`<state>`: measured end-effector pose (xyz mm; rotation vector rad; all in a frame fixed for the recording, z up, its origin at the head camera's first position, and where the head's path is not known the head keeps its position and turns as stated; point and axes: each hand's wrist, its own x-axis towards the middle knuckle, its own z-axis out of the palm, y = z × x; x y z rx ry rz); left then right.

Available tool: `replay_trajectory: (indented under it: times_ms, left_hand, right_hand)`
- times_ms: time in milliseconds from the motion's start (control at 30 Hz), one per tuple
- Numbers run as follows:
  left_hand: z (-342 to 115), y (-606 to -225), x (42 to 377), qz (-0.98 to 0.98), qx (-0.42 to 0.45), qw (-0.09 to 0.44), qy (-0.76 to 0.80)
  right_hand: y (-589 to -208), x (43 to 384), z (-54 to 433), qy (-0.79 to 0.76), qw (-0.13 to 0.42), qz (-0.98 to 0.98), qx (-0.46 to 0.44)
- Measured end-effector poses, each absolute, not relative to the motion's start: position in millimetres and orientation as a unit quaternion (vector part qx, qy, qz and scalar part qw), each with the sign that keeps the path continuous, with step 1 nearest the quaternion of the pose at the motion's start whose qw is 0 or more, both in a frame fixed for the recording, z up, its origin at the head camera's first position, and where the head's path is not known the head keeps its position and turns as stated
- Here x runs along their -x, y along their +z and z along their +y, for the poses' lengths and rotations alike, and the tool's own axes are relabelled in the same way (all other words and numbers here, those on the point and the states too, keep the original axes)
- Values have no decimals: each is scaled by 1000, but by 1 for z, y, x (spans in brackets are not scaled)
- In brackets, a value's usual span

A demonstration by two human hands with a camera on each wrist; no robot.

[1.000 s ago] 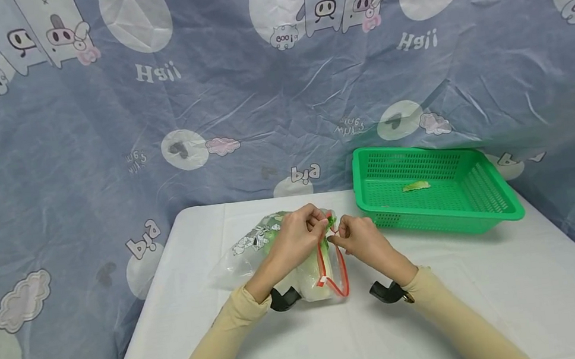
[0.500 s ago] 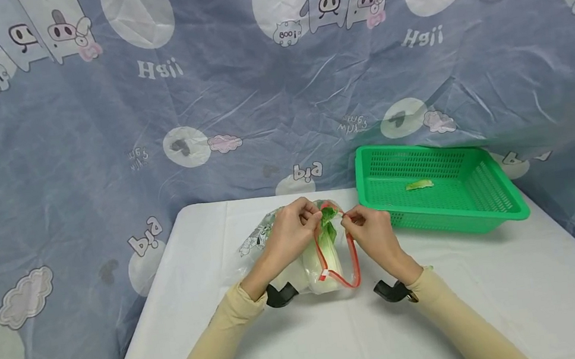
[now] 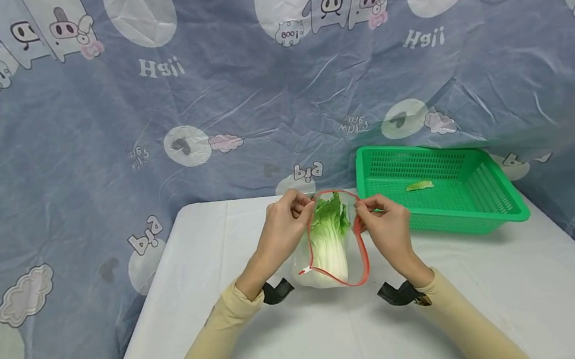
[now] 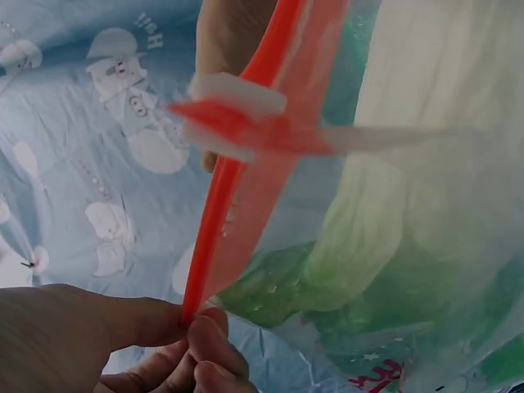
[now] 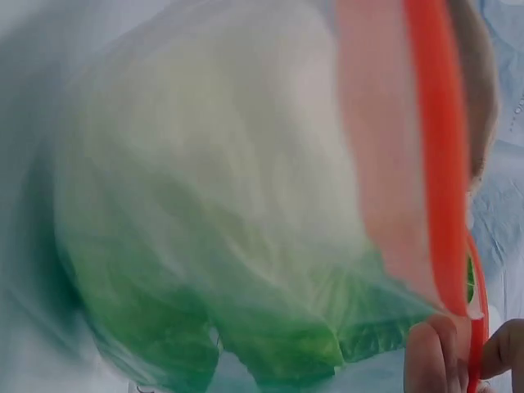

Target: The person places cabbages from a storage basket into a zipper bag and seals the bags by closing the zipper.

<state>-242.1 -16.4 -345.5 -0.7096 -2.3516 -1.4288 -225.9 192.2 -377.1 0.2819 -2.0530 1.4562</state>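
Observation:
A clear zip bag with a red rim (image 3: 363, 254) stands between both hands, its mouth spread into a wide loop. Inside shows a napa cabbage (image 3: 329, 246), green leaves up and white stalk low. My left hand (image 3: 283, 223) pinches the rim on the left side between thumb and fingers. On the opposite side my right hand (image 3: 387, 224) pinches the rim too. A white slider (image 4: 233, 115) with a red tab sits on the red strip in the left wrist view. Through the film, the right wrist view shows the cabbage (image 5: 221, 213) close up.
A green plastic basket (image 3: 442, 214) stands at the back right, near the right hand, with a piece of leaf (image 3: 420, 185) in it. A white cloth covers the table (image 3: 329, 342). A printed grey-blue curtain (image 3: 232, 78) hangs right behind it.
The bag's mouth has been pulled wide and turned toward the head camera, so the cabbage shows more fully. My hands have moved apart, the right one farther right.

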Motion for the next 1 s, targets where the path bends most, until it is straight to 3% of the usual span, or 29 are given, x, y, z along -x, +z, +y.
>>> replay_trajectory:
  times_ms: [133, 333, 433, 700, 1000]
  left_hand:
    - [-17, -343, 234, -850, 249, 104, -452]
    - [-22, -337, 214, -902, 296, -46, -310]
    - [-22, -337, 208, -898, 327, -88, -279]
    - [-24, -335, 212, -882, 359, -73, -296]
    - [-40, -334, 235, -864, 348, -66, -358]
  right_hand:
    - [-362, 217, 192, 578, 272, -765, -84]
    - [-365, 226, 204, 646, 238, -723, -50]
    - [-371, 234, 211, 664, 237, -708, -42]
    - [-373, 239, 220, 685, 236, -687, -52]
    - [-365, 242, 234, 685, 201, -698, -57]
